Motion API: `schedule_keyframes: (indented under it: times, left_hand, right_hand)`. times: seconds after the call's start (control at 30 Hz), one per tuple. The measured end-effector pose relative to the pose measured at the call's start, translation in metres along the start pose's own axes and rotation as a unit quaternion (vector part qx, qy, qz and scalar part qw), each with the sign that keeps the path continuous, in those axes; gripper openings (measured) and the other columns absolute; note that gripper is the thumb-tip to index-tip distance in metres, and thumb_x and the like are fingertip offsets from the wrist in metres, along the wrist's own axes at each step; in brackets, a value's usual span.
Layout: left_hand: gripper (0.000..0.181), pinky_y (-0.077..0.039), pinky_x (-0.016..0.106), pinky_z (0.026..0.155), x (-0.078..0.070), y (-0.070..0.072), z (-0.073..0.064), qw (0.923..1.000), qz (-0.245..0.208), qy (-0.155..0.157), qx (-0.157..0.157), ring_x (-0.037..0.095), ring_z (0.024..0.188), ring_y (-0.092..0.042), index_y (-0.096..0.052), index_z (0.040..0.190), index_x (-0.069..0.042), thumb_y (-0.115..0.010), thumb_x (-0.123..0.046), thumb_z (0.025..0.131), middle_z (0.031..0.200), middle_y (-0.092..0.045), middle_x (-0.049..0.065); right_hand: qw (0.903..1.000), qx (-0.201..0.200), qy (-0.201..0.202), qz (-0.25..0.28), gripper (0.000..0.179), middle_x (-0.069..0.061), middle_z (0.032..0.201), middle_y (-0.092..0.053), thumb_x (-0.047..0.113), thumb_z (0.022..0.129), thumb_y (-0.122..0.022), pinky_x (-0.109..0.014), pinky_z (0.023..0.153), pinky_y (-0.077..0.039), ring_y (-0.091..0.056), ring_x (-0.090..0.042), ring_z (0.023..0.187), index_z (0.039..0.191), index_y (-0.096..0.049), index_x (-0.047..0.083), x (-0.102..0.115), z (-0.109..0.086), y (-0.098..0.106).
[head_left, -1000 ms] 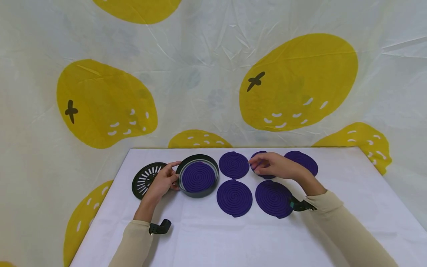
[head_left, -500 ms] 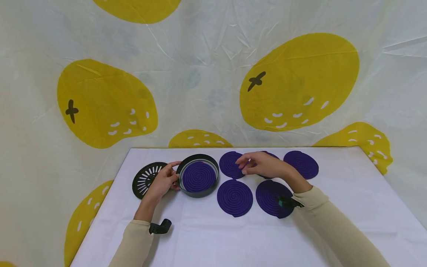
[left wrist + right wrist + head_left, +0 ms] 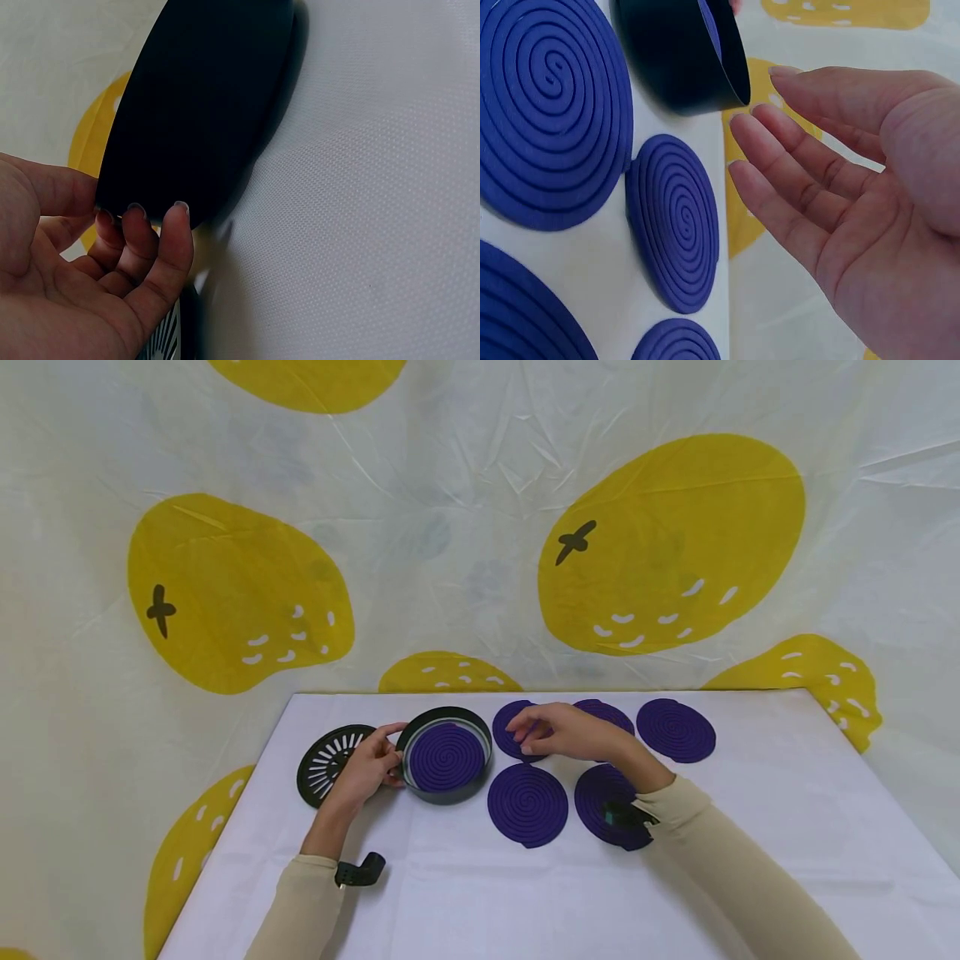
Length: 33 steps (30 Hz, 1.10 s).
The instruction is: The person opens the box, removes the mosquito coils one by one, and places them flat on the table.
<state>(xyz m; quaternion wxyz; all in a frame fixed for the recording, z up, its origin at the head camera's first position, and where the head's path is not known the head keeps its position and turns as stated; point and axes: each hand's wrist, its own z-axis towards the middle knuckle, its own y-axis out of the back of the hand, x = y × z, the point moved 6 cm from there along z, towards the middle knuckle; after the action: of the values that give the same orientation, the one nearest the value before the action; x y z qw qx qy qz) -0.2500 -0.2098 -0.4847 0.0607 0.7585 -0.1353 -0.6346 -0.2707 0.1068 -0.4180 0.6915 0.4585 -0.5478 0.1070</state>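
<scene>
A shallow black round holder (image 3: 450, 797) stands at the left of the table with a purple spiral coaster (image 3: 447, 758) lying in it. My left hand (image 3: 365, 772) grips the holder's left rim; in the left wrist view its fingertips (image 3: 178, 214) press the dark outer wall. My right hand (image 3: 573, 732) hovers with loosely bent fingers over the back-row coaster (image 3: 504, 727) nearest the holder, partly covering it. Nothing lies between its fingers (image 3: 765, 199) in the right wrist view, and the coaster (image 3: 681, 225) below stays apart from them.
A black slotted disc (image 3: 318, 777) lies left of the holder, partly behind the left hand. More purple coasters lie flat: a front one (image 3: 528, 806), another under the right wrist camera (image 3: 607, 806), and back-row ones (image 3: 677, 731). A patterned cloth (image 3: 450, 568) hangs behind the table.
My right hand has moved left, from over the middle back-row coaster to over the one beside the holder. The left hand and the holder have stayed in place.
</scene>
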Motion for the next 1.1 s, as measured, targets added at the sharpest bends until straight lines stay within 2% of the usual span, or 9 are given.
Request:
schedule_keyframes:
  times: [0.27,0.5,0.7,0.87,1.1]
  left_hand:
    - [0.053,-0.061,0.038,0.065,0.000,0.000,-0.001,1.0000,0.000,0.003,-0.005,0.022,0.076,-0.055,-0.048,0.149,-0.015,-0.054,0.001,0.099,0.091,-0.047,0.006]
    - [0.054,-0.061,0.037,0.065,0.000,0.000,-0.001,1.0000,0.005,-0.001,0.001,0.020,0.076,-0.054,-0.045,0.151,-0.012,-0.053,0.002,0.099,0.091,-0.047,0.006]
    - [0.054,-0.061,0.037,0.065,0.001,0.000,0.000,1.0000,0.004,0.001,-0.003,0.021,0.076,-0.055,-0.047,0.150,-0.013,-0.053,0.002,0.098,0.092,-0.047,0.007]
    - [0.054,-0.061,0.036,0.064,-0.002,-0.001,-0.001,1.0000,0.003,-0.001,-0.002,0.020,0.075,-0.055,-0.046,0.150,-0.011,-0.053,0.002,0.098,0.090,-0.046,0.006]
    - [0.054,-0.060,0.035,0.062,-0.006,-0.001,-0.001,0.9999,-0.002,-0.010,0.004,0.018,0.072,-0.054,-0.045,0.151,-0.006,-0.052,0.004,0.098,0.088,-0.043,0.004]
  right_hand:
    - [0.9999,0.005,0.009,-0.006,0.037,-0.026,0.125,-0.064,0.002,0.096,-0.067,-0.037,0.099,-0.056,-0.065,-0.039,0.114,0.131,-0.060,-0.005,0.006,0.009,-0.007]
    - [0.9998,-0.009,0.014,0.009,0.035,-0.026,0.126,-0.063,0.001,0.096,-0.066,-0.032,0.095,-0.057,-0.066,-0.037,0.114,0.130,-0.061,-0.004,0.011,0.017,-0.010]
    - [0.9992,-0.012,0.030,0.025,0.038,-0.030,0.128,-0.061,-0.002,0.095,-0.066,-0.034,0.098,-0.056,-0.064,-0.045,0.115,0.132,-0.058,-0.008,0.013,0.026,-0.013]
    - [0.9992,-0.014,0.029,0.024,0.039,-0.029,0.130,-0.061,-0.004,0.094,-0.067,-0.032,0.098,-0.056,-0.063,-0.045,0.117,0.132,-0.059,-0.006,0.014,0.033,-0.015]
    - [0.9990,-0.012,0.032,0.028,0.044,-0.029,0.129,-0.062,-0.006,0.090,-0.070,-0.035,0.097,-0.057,-0.063,-0.043,0.118,0.132,-0.058,-0.009,0.016,0.042,-0.020]
